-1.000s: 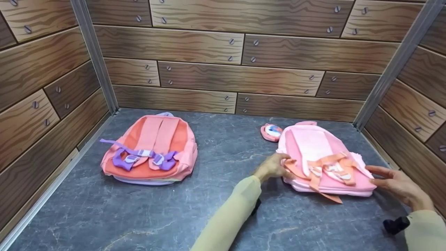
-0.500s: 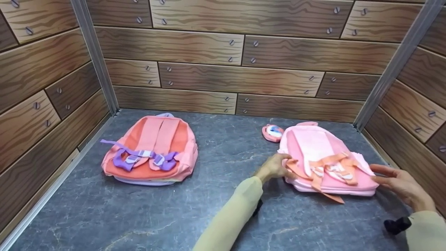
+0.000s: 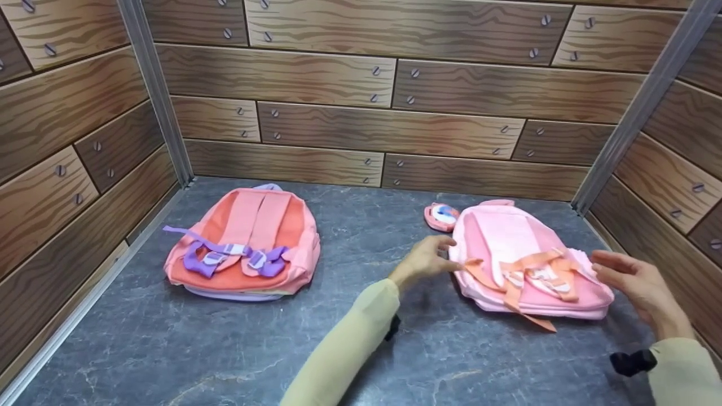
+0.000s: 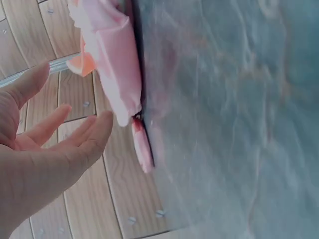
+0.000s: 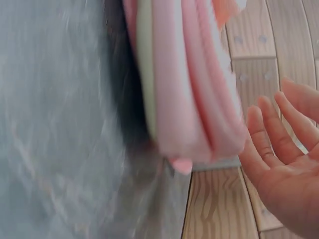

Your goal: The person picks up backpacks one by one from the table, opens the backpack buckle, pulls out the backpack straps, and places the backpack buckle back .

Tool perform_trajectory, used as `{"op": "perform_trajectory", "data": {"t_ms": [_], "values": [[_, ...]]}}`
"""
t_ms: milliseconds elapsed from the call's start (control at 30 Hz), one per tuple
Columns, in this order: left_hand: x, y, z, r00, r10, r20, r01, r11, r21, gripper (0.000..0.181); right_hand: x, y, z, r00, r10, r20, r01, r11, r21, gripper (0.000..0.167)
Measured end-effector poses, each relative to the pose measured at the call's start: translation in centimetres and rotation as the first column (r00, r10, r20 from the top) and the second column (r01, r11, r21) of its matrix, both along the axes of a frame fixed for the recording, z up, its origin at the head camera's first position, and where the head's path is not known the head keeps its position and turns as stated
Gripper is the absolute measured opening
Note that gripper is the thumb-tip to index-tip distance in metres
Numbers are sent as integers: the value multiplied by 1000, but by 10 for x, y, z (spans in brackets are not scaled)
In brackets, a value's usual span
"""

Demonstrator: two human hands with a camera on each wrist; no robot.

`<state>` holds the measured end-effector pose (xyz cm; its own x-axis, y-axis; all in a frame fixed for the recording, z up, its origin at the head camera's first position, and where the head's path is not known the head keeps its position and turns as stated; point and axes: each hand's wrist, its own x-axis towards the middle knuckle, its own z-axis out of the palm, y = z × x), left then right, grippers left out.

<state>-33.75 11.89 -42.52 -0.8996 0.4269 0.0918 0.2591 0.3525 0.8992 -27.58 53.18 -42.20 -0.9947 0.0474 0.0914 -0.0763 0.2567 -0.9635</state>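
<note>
A light pink backpack (image 3: 507, 225) with orange straps (image 3: 536, 260) lies strap side up on the right of the dark table. My left hand (image 3: 426, 259) is just off its left side, fingers spread; in the left wrist view that hand (image 4: 60, 149) is apart from the pink fabric (image 4: 117, 59). At the backpack's right edge is my right hand (image 3: 637, 285), fingers extended and holding nothing. The right wrist view has this hand (image 5: 284, 144) beside the layered pink side (image 5: 184, 89); whether it touches is unclear.
A coral backpack (image 3: 217, 225) with purple straps (image 3: 197, 260) lies on the left of the table (image 3: 225, 349). A small round pink pouch (image 3: 441, 217) rests by the pink backpack's upper left. Wood-patterned walls (image 3: 338, 124) stand at the back and sides.
My left hand has let go of the pink backpack's side and moved left. My right hand has lifted slightly and moved up along its right edge.
</note>
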Motion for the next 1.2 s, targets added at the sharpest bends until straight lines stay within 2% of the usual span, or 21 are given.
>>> {"op": "perform_trajectory", "data": {"t_ms": [100,200,333,500,767,933,1067,1200], "values": [[1,-9,3,1000,-3,23,1,997,78,46,-2,-13,4,1000,22,21,-22,1000,21,31],[2,-19,7,1000,-24,6,23,993,115,35,-4,-28,5,999,34,39,-37,996,85,28],[3,-33,13,999,-52,-16,53,991,119,27,-7,-48,5,996,78,51,-83,990,114,27],[6,-52,19,998,-55,5,54,991,122,24,-11,-75,8,991,110,72,-119,985,123,35],[9,-85,19,997,-66,45,59,987,150,20,-13,-117,13,986,159,58,-167,967,190,44],[7,-105,16,995,-86,40,79,985,152,23,-16,-140,15,980,196,43,-200,966,165,48],[7,-125,15,996,-92,18,89,984,154,24,-18,-156,18,975,219,40,-222,969,109,45],[7,-145,13,996,-92,4,91,987,134,26,-17,-168,19,975,218,49,-221,971,94,39]]}}
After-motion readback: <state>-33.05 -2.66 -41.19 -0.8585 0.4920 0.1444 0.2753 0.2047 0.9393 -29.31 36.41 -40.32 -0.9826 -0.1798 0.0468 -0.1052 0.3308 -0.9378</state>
